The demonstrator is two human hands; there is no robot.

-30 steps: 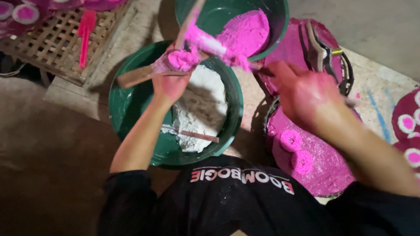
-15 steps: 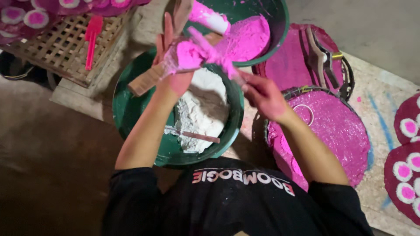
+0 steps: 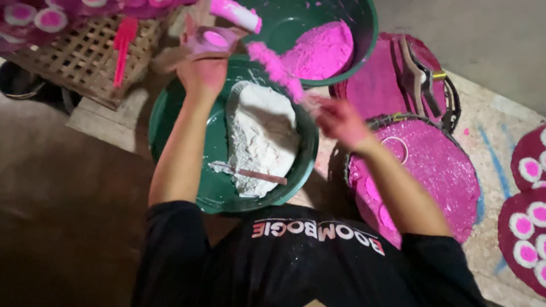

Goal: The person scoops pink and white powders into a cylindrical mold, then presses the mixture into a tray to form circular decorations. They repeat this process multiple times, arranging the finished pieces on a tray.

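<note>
My left hand (image 3: 203, 71) is raised over the far rim of a green basin (image 3: 170, 131) of white powder (image 3: 261, 133). It grips a wooden mould (image 3: 170, 57) whose cavity is packed with pink dough (image 3: 217, 38). My right hand (image 3: 339, 120) holds a pink-coated stick (image 3: 276, 67) that slants up and left toward the mould. A pink and white cylinder (image 3: 236, 14) shows just above the mould; what it belongs to I cannot tell.
A second green basin (image 3: 364, 34) holds pink powder (image 3: 321, 50). A small spatula (image 3: 256, 173) lies in the white powder. Right of me lies a round pink-dusted tray (image 3: 432, 170), another with a metal tool (image 3: 421, 74) behind. Pink-and-white cakes (image 3: 529, 222) sit far right; a woven tray (image 3: 79, 62) with a pink spatula (image 3: 122, 42) lies left.
My right hand left the pink tray at the right and came up left with the stick toward the mould. My left hand lifted the mould higher and further away.
</note>
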